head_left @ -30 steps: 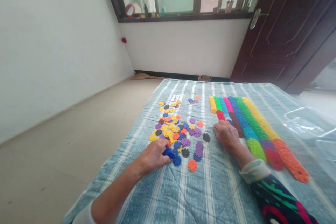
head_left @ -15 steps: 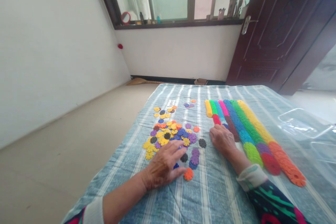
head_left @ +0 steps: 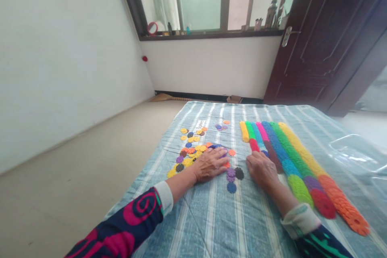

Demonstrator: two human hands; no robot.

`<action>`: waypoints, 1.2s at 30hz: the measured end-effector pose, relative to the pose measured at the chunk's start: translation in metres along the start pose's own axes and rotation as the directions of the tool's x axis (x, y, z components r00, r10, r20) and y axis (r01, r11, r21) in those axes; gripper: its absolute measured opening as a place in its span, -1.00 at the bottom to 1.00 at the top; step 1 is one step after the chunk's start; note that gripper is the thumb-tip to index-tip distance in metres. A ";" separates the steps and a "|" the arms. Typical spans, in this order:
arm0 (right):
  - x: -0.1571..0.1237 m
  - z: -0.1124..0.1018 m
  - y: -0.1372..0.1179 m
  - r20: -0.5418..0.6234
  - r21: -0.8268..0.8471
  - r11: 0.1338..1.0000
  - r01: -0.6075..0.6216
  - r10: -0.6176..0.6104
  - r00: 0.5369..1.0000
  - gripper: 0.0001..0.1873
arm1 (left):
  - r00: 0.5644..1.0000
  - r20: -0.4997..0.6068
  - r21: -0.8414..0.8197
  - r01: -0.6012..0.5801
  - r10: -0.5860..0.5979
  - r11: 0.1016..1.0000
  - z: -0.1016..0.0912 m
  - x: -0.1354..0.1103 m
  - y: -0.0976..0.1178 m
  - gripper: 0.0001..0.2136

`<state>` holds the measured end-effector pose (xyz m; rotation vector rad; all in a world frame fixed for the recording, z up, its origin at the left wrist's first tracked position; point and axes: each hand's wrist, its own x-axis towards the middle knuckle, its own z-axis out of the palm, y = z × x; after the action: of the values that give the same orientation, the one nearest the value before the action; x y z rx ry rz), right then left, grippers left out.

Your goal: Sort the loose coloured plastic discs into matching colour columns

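A scatter of small flat flower-shaped plastic discs, yellow, purple, blue, orange and black, lies on a blue striped bedspread. My left hand rests flat on the near right part of that scatter, fingers stretched out over the discs. My right hand lies palm down beside long rows of sorted discs, its fingertips at the near end of the red and dark rows. A few loose purple, blue and black discs sit between the two hands.
A clear plastic tray sits at the bed's right edge. Bare floor runs along the left of the bed. A dark wooden door stands at the back right, below a window sill with small items.
My left hand has moved forward and to the right, from the near blue discs onto the scatter's right side, and its fingers have flattened. My right hand stayed by the rows.
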<state>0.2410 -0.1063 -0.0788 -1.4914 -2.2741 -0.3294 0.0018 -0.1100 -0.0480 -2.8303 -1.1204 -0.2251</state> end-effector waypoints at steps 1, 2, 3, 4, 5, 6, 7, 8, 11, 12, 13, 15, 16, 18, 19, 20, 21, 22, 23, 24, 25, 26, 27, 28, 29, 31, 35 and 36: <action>0.000 0.000 0.000 -0.003 0.000 1.000 -0.001 0.001 1.000 -0.75 | 1.000 -0.005 0.009 0.025 -0.025 1.000 0.002 0.007 -0.007 -0.67; 0.000 -0.001 -0.001 -0.005 -0.001 1.000 -0.003 0.003 1.000 -0.75 | 0.998 -0.017 0.015 0.056 -0.056 0.998 0.004 0.013 -0.012 -0.68; 0.001 -0.002 -0.001 -0.005 -0.002 1.000 -0.006 0.006 1.000 -0.75 | 0.995 -0.035 0.018 0.094 -0.094 0.995 0.006 0.017 -0.017 -0.70; 0.001 -0.002 -0.002 -0.004 -0.002 1.000 -0.010 0.010 1.000 -0.75 | 0.989 -0.056 0.019 0.137 -0.136 0.990 0.008 0.020 -0.020 -0.71; 0.001 -0.003 -0.003 -0.001 -0.002 1.000 -0.015 0.015 1.000 -0.75 | 0.981 -0.078 0.015 0.179 -0.177 0.984 0.009 0.021 -0.022 -0.72; 0.001 -0.004 -0.003 0.001 -0.001 1.000 -0.019 0.019 1.000 -0.75 | 0.972 -0.099 0.005 0.215 -0.214 0.977 0.010 0.020 -0.022 -0.73; 0.001 -0.004 -0.004 0.004 0.001 1.000 -0.020 0.020 1.000 -0.75 | 0.961 -0.120 -0.011 0.249 -0.248 0.969 0.010 0.017 -0.022 -0.73; 0.001 -0.005 -0.004 0.006 0.002 1.000 -0.019 0.019 1.000 -0.75 | 0.951 -0.138 -0.032 0.273 -0.275 0.961 0.010 0.012 -0.020 -0.74; 0.002 -0.006 -0.006 0.005 0.004 1.000 -0.021 0.021 1.000 -0.75 | 0.935 -0.193 -0.113 0.279 -0.296 0.954 0.006 -0.007 -0.013 -0.79; 0.003 -0.007 -0.006 0.006 0.004 1.000 -0.024 0.023 1.000 -0.74 | 0.934 -0.215 -0.144 0.259 -0.285 0.955 0.004 -0.013 -0.011 -0.79; 0.003 -0.008 -0.006 0.007 0.007 1.000 -0.028 0.028 1.000 -0.75 | 0.930 -0.242 -0.176 0.238 -0.277 0.955 0.002 -0.018 -0.009 -0.79; 0.004 -0.010 -0.008 0.015 0.024 0.999 -0.034 0.033 0.999 -0.75 | 0.896 -0.316 -0.244 0.243 -0.314 0.939 -0.001 -0.025 -0.009 -0.77; 0.004 -0.011 -0.009 0.021 0.038 0.999 -0.036 0.035 0.999 -0.75 | 0.858 -0.358 -0.276 0.280 -0.369 0.919 -0.003 -0.027 -0.011 -0.76; 0.005 -0.013 -0.014 0.032 0.075 0.996 -0.038 0.036 0.999 -0.75 | 0.748 -0.428 -0.334 0.391 -0.507 0.858 -0.004 -0.029 -0.018 -0.75; 0.006 -0.014 -0.017 0.038 0.095 0.995 -0.034 0.031 0.999 -0.74 | 0.690 -0.453 -0.357 0.441 -0.565 0.824 -0.003 -0.031 -0.023 -0.75; 0.007 -0.015 -0.021 0.044 0.116 0.993 -0.028 0.023 0.999 -0.74 | 0.639 -0.473 -0.374 0.478 -0.607 0.794 -0.002 -0.032 -0.029 -0.75; 0.008 -0.015 -0.025 0.052 0.138 0.990 -0.019 0.012 0.999 -0.75 | 0.599 -0.489 -0.387 0.503 -0.635 0.773 -0.001 -0.034 -0.034 -0.76; 0.009 -0.016 -0.030 0.061 0.161 0.987 -0.007 -0.003 0.998 -0.76 | 0.567 -0.502 -0.397 0.520 -0.653 0.756 0.001 -0.036 -0.039 -0.77; 0.011 -0.016 -0.035 0.074 0.184 0.983 0.005 -0.019 0.997 -0.77 | 0.539 -0.513 -0.406 0.533 -0.668 0.742 0.004 -0.039 -0.043 -0.78; 0.013 -0.016 -0.041 0.087 0.206 0.978 0.015 -0.033 0.996 -0.79 | 0.515 -0.521 -0.413 0.546 -0.680 0.729 0.005 -0.042 -0.047 -0.79; 0.017 -0.017 -0.047 0.100 0.228 0.973 0.022 -0.046 0.994 -0.80 | 0.495 -0.526 -0.417 0.559 -0.692 0.717 0.007 -0.044 -0.050 -0.80; 0.020 -0.017 -0.052 0.111 0.247 0.969 0.028 -0.057 0.992 -0.81 | 0.478 -0.528 -0.417 0.574 -0.702 0.704 0.008 -0.047 -0.053 -0.80; 0.025 -0.018 -0.057 0.120 0.265 0.964 0.031 -0.065 0.991 -0.82 | 0.464 -0.527 -0.414 0.591 -0.712 0.692 0.009 -0.049 -0.055 -0.80; 0.030 -0.018 -0.063 0.126 0.281 0.959 0.032 -0.070 0.990 -0.81 | 0.452 -0.525 -0.408 0.609 -0.721 0.680 0.009 -0.050 -0.057 -0.80; 0.037 -0.018 -0.067 0.130 0.292 0.956 0.032 -0.073 0.989 -0.80 | 0.443 -0.522 -0.401 0.627 -0.729 0.668 0.009 -0.051 -0.058 -0.80; 0.051 -0.017 -0.076 0.143 0.296 0.955 0.036 -0.081 0.986 -0.76 | 0.429 -0.509 -0.391 0.657 -0.746 0.644 0.007 -0.053 -0.060 -0.80; 0.078 -0.007 -0.090 0.178 0.264 0.962 0.068 -0.118 0.977 -0.83 | 0.413 -0.490 -0.401 0.675 -0.768 0.619 0.006 -0.055 -0.063 -0.78; 0.083 -0.004 -0.092 0.181 0.259 0.963 0.077 -0.127 0.975 -0.86 | 0.409 -0.488 -0.407 0.675 -0.771 0.615 0.006 -0.055 -0.063 -0.78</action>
<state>0.1281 -0.0771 -0.0363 -1.3294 -2.4438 0.0812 -0.0805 -0.1004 -0.0609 -1.8020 -2.0817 -1.2510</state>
